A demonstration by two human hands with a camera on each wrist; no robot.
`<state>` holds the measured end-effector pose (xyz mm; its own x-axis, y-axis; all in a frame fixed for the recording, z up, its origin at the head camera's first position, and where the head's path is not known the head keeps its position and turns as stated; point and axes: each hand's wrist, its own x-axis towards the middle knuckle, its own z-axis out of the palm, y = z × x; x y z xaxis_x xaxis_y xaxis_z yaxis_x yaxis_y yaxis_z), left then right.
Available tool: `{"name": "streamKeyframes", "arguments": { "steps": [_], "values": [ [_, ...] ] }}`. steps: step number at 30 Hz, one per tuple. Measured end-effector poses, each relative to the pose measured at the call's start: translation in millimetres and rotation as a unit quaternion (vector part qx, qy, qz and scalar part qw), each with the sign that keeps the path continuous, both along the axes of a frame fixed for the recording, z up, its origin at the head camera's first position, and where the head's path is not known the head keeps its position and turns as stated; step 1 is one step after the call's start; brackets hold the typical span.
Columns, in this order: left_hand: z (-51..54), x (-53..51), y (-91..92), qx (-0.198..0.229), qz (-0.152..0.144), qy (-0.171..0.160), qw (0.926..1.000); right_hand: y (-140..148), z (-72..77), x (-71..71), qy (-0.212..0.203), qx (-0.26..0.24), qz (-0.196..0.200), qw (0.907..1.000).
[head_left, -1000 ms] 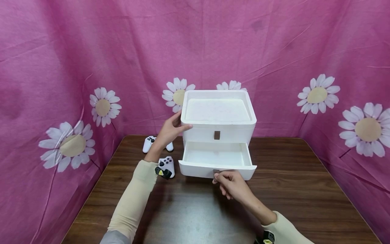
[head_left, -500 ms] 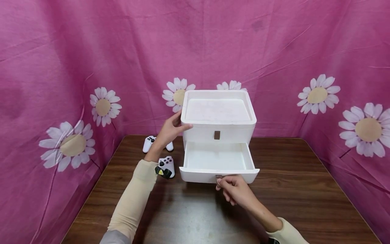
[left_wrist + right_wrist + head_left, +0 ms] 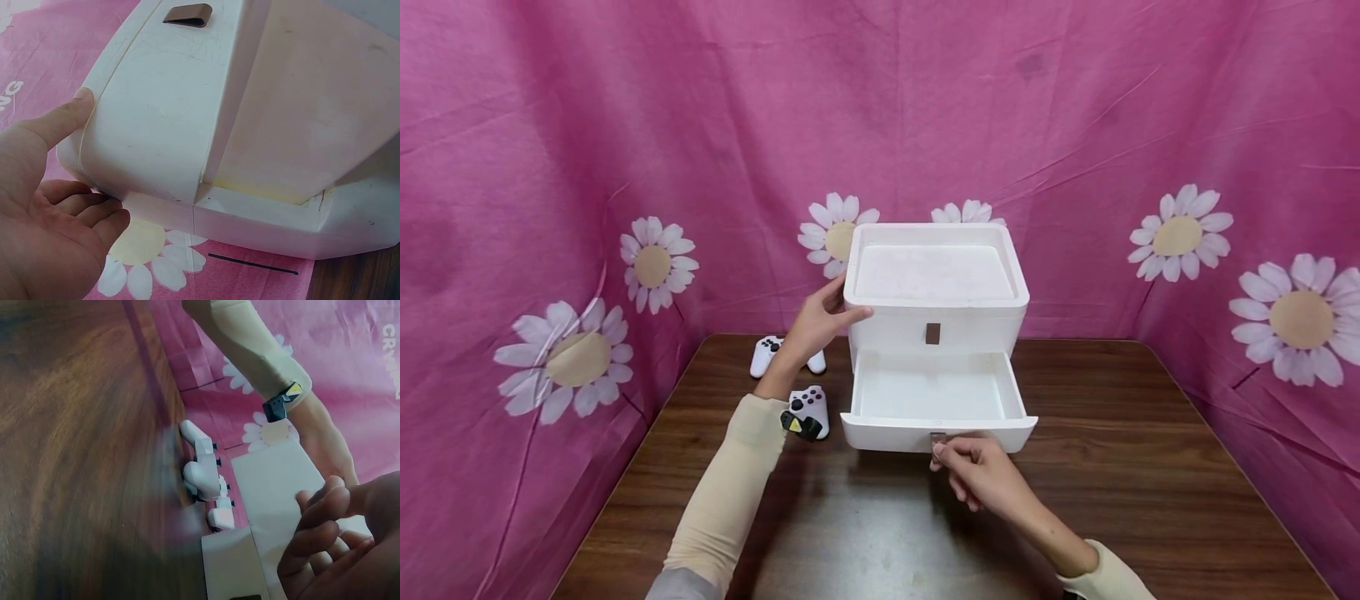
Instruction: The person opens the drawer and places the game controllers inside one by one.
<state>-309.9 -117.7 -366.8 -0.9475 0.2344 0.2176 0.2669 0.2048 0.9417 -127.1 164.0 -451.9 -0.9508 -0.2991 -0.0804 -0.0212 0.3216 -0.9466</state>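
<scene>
Right hand (image 3: 988, 477) is pinching tab (image 3: 937, 437); drawer (image 3: 883, 437) is protruding further, likely easing access; left hand (image 3: 815, 327), thumb spread, is touching cabinet (image 3: 891, 327).

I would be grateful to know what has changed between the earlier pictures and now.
The lower drawer has slid a little farther out toward the person, and the right hand, pinching its brown tab, came with it. Nothing was newly grasped or released. The left hand on the white cabinet and both game controllers stayed put.
</scene>
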Motion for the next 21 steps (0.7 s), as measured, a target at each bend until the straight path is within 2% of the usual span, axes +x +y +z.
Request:
{"name": "streamKeyframes", "arguments": {
  "steps": [6,9,13,16,18,20,21],
  "values": [
    [-0.9,-0.4,-0.9,-0.001,-0.002,0.002,1.0000,10.9,10.7,-2.7,0.030,0.068,0.054,0.9958],
    [-0.3,-0.1,-0.7,-0.002,0.000,0.004,1.0000,18.6,24.5,-4.3,0.050,0.107,0.074,0.9902],
    [-0.1,0.4,-0.3,0.002,0.000,0.003,1.0000,32.4,47.2,-8.6,0.078,0.127,0.084,0.9853],
    [-1.0,0.0,0.1,0.006,-0.002,0.003,1.0000,46.2,66.8,-15.2,0.108,0.120,0.056,0.9853],
    [-1.4,-0.3,0.4,0.008,-0.003,0.005,1.0000,57.3,80.6,-22.3,0.135,0.104,0.012,0.9853],
    [-1.5,-0.1,0.7,0.008,-0.003,0.006,0.9999,69.0,93.1,-32.1,0.177,0.082,-0.042,0.9799],
    [-1.5,0.1,0.8,0.008,-0.003,0.006,1.0000,75.1,98.5,-37.9,0.202,0.075,-0.069,0.9741]
  ]
}}
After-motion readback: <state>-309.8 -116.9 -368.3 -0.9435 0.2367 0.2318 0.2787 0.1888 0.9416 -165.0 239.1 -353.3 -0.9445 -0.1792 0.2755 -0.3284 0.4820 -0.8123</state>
